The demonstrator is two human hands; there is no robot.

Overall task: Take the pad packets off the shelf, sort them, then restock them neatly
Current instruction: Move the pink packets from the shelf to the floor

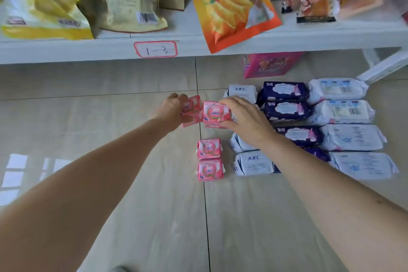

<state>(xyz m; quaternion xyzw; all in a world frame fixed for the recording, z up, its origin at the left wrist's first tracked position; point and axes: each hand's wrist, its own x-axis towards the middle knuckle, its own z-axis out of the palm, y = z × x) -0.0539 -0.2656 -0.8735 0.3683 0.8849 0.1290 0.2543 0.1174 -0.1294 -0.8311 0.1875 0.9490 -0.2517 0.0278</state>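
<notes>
Fingers of the right hand [245, 120] were curled over the top and near edge of a small square pink plastic pad packet [217, 113], thumb below, clamping it just above the floor. Fingers of the left hand [174, 109] were closed round a second small pink packet [191, 111], and possibly a third beneath it, held just left of the first; the two held packets nearly touched.

Nearer the viewer, two more small pink packets [209, 159] lay edge to edge on the pale tiled floor [110, 117], forming the start of a column. To their right ran a column of white packets printed "ABC" [252, 162], partly hidden by the right forearm. Further right lay a column of dark purple packets [284, 100], then a column of larger white packets with blue print [344, 112] at the far right.

Judged from this layout, removal from the shelf appeared finished and sorting by kind nearly so, the pink column being the last under assembly. Restocking had not begun: no pad packet was visible on the white shelf [66, 49], whose upper level held yellow, tan and orange snack bags [229, 4] above a red-bordered label reading "1-3" [155, 49]. A pink carton [270, 65] stood on the floor beneath the shelf.
</notes>
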